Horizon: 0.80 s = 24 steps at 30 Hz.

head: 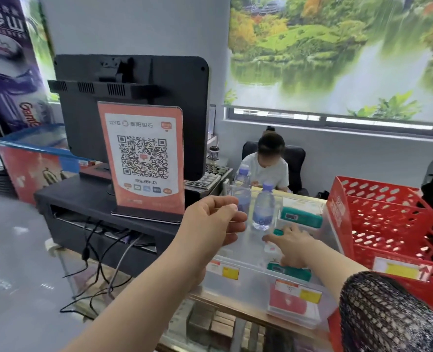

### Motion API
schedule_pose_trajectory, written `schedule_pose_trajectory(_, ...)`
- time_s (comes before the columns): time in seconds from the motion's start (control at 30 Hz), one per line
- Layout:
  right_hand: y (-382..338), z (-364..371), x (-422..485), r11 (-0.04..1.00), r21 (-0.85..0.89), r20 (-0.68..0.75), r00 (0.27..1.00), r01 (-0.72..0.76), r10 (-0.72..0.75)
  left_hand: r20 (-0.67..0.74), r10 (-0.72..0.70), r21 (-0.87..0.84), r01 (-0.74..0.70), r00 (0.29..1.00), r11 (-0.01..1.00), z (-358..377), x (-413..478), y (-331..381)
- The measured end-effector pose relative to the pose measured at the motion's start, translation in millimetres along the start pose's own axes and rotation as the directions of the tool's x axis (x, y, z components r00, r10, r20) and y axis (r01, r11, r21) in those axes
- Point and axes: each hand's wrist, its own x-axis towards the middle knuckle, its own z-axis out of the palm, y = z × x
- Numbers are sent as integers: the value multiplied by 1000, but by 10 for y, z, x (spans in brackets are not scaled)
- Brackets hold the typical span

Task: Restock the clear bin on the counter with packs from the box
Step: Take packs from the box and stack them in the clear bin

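The clear bin stands on the counter, split into compartments. My left hand grips the bin's left wall near its far corner, thumb above and fingers curled around the clear plastic. My right hand reaches into the bin palm down, its fingers stretched out over a white pack. A green pack lies just in front of that hand, the end of another green pack shows behind the fingers, and a larger green pack sits farther back. Whether the right hand holds a pack is hidden.
Two small water bottles stand in the bin's far part. A red perforated crate sits right of the bin. To the left are a QR-code sign, a black monitor and loose cables. A person sits behind the counter.
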Motion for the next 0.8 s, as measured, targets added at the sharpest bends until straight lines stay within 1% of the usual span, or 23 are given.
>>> schedule_pose_trajectory(0.2,-4,41,56,997,-69,-12,1000,-25,24,-1,12,-3,-12,1000,1000,-42,30,-16)
schedule_pose_trajectory(0.37,-31,29,44,996,-84,-7,999,-34,34,-3,0,3,0,1000,1000,-110,18,-62)
schedule_pose_trajectory(0.57,-13,-46,-51,999,-22,29,998,-50,50,-30,-25,-2,25,999,1000,-274,8,-161)
schedule_pose_trajectory(0.63,-7,-89,-81,998,28,32,998,-58,58,-35,-39,11,40,999,999,-326,-13,-188)
schedule_pose_trajectory(0.73,-26,-264,-154,993,92,-30,997,-69,72,-36,-59,26,60,998,998,-399,-57,-232)
schedule_pose_trajectory(0.8,-96,-418,-248,986,156,-132,988,-65,86,-32,-77,41,78,997,996,-446,-90,-282)
